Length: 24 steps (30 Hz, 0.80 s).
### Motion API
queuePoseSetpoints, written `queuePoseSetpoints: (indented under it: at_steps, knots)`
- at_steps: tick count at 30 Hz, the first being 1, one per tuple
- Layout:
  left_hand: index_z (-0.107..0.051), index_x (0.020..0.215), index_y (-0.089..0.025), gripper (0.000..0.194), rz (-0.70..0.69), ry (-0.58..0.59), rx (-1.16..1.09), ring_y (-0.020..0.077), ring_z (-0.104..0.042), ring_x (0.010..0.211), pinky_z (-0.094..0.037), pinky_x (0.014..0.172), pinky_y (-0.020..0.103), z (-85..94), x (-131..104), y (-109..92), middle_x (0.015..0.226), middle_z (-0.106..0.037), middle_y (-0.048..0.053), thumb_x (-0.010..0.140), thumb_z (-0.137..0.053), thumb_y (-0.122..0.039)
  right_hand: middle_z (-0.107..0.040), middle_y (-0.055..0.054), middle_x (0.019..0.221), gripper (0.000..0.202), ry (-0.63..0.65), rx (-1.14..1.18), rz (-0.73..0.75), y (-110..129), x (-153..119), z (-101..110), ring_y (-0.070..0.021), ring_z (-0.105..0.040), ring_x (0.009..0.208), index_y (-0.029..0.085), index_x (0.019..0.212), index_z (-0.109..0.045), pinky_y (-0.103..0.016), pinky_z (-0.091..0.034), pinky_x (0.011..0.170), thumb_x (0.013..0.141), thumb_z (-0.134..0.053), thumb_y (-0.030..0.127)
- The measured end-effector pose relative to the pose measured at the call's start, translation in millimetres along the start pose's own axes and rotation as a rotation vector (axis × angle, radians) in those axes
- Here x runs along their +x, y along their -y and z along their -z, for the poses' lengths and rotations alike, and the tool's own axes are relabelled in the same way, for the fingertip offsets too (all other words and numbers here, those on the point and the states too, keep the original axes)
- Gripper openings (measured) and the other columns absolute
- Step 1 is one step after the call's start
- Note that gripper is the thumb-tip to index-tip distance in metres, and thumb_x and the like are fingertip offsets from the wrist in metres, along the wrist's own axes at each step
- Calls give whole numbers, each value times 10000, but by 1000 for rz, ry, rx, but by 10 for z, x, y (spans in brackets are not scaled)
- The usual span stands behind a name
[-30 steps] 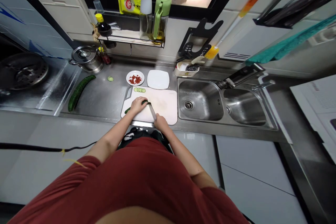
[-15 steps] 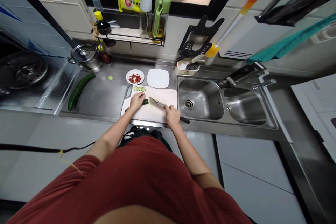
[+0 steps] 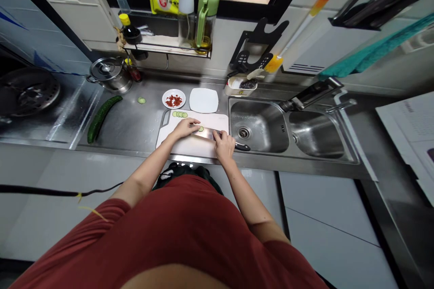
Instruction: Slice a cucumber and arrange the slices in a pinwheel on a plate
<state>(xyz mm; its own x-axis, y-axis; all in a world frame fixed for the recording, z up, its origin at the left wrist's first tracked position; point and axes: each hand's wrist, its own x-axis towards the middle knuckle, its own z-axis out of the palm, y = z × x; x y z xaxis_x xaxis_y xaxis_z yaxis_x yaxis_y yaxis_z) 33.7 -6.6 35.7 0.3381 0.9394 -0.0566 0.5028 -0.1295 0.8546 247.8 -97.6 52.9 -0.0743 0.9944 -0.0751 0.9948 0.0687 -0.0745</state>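
- Red shirt (image 3: 190, 230) nearest, forearms reaching forward over the counter.
- Right hand (image 3: 224, 146): fingers closed on knife (image 3: 206, 133), gripping around where blade meets handle; handle pokes out past the hand toward the sink edge.
- Knife blade lies flat-side up above the board, tip end toward the left hand; one cucumber slice (image 3: 201, 129) on it.
- Left hand (image 3: 186, 128): fingers narrowed, fingertips right by the slice; cannot tell if they pinch it.
- White cutting board (image 3: 183, 148) under both hands, overlapping row of cucumber slices (image 3: 179, 114) near its far left corner.
- Whole cucumber (image 3: 101, 119) on steel counter, well left of board; steel sink (image 3: 264, 137) just right of it.
- Beyond board: round plate (image 3: 164, 99) holding red pieces (image 3: 174, 100), squarish white plate (image 3: 204, 100) beside it.
- Small green cucumber piece (image 3: 141, 100) farther left, near lidded pot (image 3: 117, 82).
- Back wall: rack with green-topped bottle (image 3: 207, 2).
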Motion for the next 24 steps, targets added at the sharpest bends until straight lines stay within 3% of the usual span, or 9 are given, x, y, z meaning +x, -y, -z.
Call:
queuePoseSetpoints:
  at_steps: [8,16,20,24]
  knots:
    - [-742,944,-205,268,-20,80,142,185,-633,906,-489,820,283,-57,-36,-64,996,-702,49,797,-641,-405,-430,-124,1322,460,38,-13,-1,1,-44,-51,-244,-411,984,311,1409,-463,-371,-250,856,977,-333,220]
    - [-719,878,-190,168,-18,29,105,164,-630,837,-491,780,272,-153,-4,-16,915,-689,35,776,-655,-306,-431,-122,1322,470,61,-14,-29,-33,-82,-123,-245,-419,1002,316,1413,-460,-366,-256,867,969,-347,214]
    - [-703,849,-190,146,16,-49,81,153,-619,785,-483,743,267,-167,19,32,861,-693,22,774,-657,-306,-425,-125,1328,484,71,-5,-43,-69,-106,-174,-245,-427,1006,315,1415,-462,-359,-260,862,953,-373,204]
    - [-688,819,-197,143,166,-214,46,146,-609,707,-469,680,262,-140,84,174,754,-680,6,761,-671,-326,-441,-116,1313,482,56,4,-62,-113,-131,-252,-236,-439,999,319,1406,-475,-346,-265,851,950,-374,200]
